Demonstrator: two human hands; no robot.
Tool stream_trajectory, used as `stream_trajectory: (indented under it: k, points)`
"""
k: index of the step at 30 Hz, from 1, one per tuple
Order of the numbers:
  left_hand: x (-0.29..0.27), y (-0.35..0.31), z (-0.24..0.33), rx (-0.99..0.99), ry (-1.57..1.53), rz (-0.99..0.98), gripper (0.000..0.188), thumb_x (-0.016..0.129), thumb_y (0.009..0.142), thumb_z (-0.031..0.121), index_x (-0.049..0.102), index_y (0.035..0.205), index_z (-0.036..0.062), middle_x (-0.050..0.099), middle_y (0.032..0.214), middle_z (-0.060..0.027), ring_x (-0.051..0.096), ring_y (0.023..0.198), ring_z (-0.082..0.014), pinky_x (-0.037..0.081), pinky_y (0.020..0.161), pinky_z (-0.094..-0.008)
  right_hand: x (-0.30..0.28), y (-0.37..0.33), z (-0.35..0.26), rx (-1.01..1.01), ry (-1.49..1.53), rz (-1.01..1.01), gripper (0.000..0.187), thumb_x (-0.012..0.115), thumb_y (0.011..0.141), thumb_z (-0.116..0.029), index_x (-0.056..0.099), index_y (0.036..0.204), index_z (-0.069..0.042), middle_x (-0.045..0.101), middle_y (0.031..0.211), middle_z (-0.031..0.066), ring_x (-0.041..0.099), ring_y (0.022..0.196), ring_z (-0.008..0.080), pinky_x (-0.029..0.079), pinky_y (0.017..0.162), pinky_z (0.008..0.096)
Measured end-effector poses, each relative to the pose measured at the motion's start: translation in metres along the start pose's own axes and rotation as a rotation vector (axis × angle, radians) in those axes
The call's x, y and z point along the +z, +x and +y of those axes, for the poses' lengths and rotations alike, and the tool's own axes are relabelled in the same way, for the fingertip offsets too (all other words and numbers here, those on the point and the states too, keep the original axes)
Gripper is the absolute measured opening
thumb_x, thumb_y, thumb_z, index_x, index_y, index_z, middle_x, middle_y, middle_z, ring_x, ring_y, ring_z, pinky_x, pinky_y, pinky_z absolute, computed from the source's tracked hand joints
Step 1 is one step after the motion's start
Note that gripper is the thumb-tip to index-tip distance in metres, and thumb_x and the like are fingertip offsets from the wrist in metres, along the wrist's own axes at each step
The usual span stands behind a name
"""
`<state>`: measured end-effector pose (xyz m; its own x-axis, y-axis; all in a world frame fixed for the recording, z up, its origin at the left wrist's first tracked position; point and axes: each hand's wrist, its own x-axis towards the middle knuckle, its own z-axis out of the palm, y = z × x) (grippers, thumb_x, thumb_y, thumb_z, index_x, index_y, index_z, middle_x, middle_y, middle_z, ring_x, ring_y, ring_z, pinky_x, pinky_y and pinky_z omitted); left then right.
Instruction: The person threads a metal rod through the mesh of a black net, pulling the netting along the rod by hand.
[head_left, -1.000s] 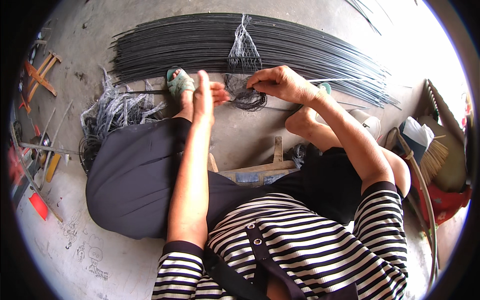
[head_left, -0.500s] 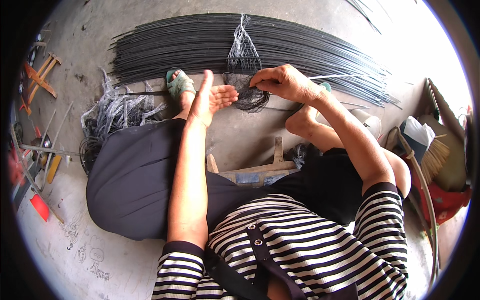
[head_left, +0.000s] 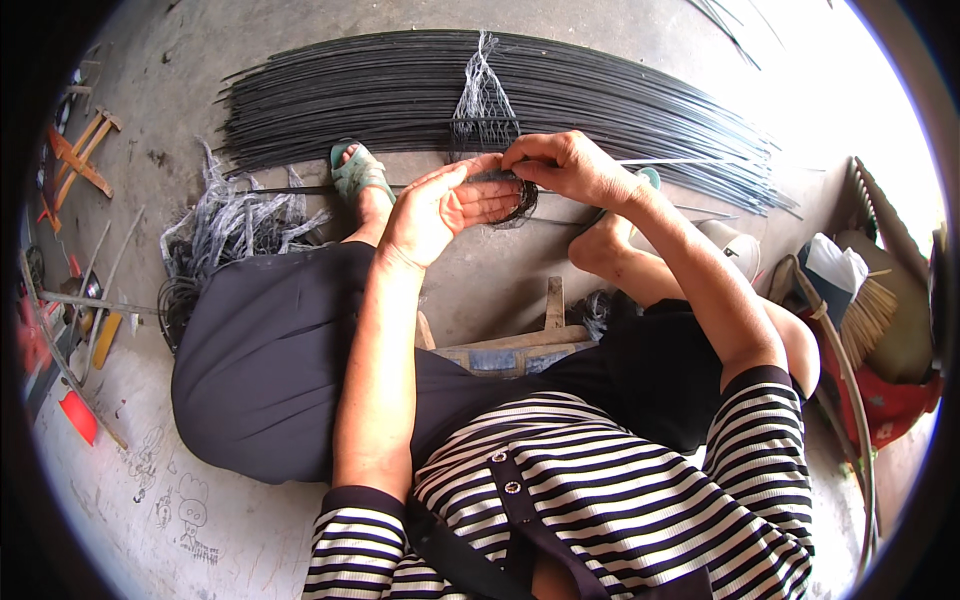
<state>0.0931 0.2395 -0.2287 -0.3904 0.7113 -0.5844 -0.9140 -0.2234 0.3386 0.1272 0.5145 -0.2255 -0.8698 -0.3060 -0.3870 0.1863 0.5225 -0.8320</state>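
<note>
My left hand (head_left: pixel 437 208) is open, palm up, with its fingers stretched out against a bunch of fine black netting (head_left: pixel 521 207). My right hand (head_left: pixel 568 165) is closed in a pinch at the right edge of this netting, its fingertips close to those of the left. Part of the netting is hidden behind my left fingers. Beyond the hands, white netting (head_left: pixel 483 85) lies over a wide bundle of thin black rods (head_left: pixel 340 95). A thin pale rod (head_left: pixel 690 162) runs out to the right behind my right hand; whether I hold it cannot be made out.
A heap of white and black netting (head_left: pixel 245 215) lies left of my sandalled foot (head_left: pixel 357 172). Between my legs stands a low wooden frame (head_left: pixel 555 305). To the right are a pale bucket (head_left: pixel 735 245), a straw broom (head_left: pixel 868 310) and a red bag (head_left: pixel 895 405). Wooden pieces (head_left: pixel 82 160) lie far left.
My left hand has turned and moved right, its fingers now lying against the black netting and covering more of it. The right hand has barely moved.
</note>
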Motion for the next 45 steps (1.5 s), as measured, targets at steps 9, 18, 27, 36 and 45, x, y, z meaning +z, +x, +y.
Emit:
stream_trajectory:
  k: [9, 18, 27, 36, 45]
  points:
    - [-0.001, 0.004, -0.017, 0.152, 0.196, -0.024, 0.051, 0.062, 0.116, 0.024, 0.057, 0.161, -0.0009, 0.072, 0.147, -0.024, 0.07, 0.137, -0.0346, 0.049, 0.125, -0.0534, -0.003, 0.001, -0.031, 0.022, 0.066, -0.024, 0.03, 0.069, 0.11, -0.02, 0.07, 0.139, -0.019, 0.079, 0.091, 0.0078, 0.077, 0.083, 0.0222, 0.061, 0.079, 0.0381]
    - [0.04, -0.097, 0.11, 0.47, 0.752, 0.299, 0.041, 0.061, 0.11, 0.029, 0.072, 0.13, -0.0052, 0.079, 0.126, -0.0219, 0.078, 0.116, -0.0298, 0.061, 0.108, -0.0428, -0.001, 0.018, 0.018, -0.062, 0.04, 0.103, 0.058, 0.078, 0.104, -0.019, 0.052, 0.156, -0.014, 0.072, 0.084, 0.0088, 0.067, 0.073, 0.0231, 0.056, 0.072, 0.0408]
    - [0.01, -0.163, 0.197, 0.801, 0.651, 0.538, 0.032, 0.058, 0.107, 0.021, 0.074, 0.118, -0.0046, 0.08, 0.123, -0.0239, 0.076, 0.121, -0.0353, 0.058, 0.111, -0.0481, -0.009, 0.018, 0.087, 0.047, -0.217, -0.052, 0.031, 0.081, 0.098, -0.037, 0.084, 0.112, -0.01, 0.081, 0.099, 0.0133, 0.077, 0.091, 0.0318, 0.06, 0.086, 0.0438]
    - [-0.049, 0.017, -0.019, 0.228, 0.28, 0.089, 0.038, 0.058, 0.112, 0.023, 0.07, 0.132, -0.0072, 0.077, 0.132, -0.0233, 0.073, 0.126, -0.0363, 0.054, 0.117, -0.0474, -0.003, 0.0, 0.03, 0.051, 0.016, 0.049, 0.025, 0.072, 0.105, -0.03, 0.082, 0.118, -0.01, 0.082, 0.096, 0.0117, 0.078, 0.086, 0.0288, 0.061, 0.082, 0.0408]
    - [-0.05, 0.002, 0.001, 0.157, 0.042, 0.306, 0.07, 0.046, 0.116, 0.056, 0.068, 0.135, -0.0074, 0.08, 0.121, -0.0252, 0.081, 0.108, -0.0404, 0.064, 0.099, -0.0513, 0.041, 0.008, 0.07, 0.116, -0.283, -0.045, 0.043, 0.084, 0.097, -0.038, 0.076, 0.13, -0.012, 0.082, 0.101, 0.013, 0.08, 0.096, 0.0327, 0.062, 0.087, 0.0455]
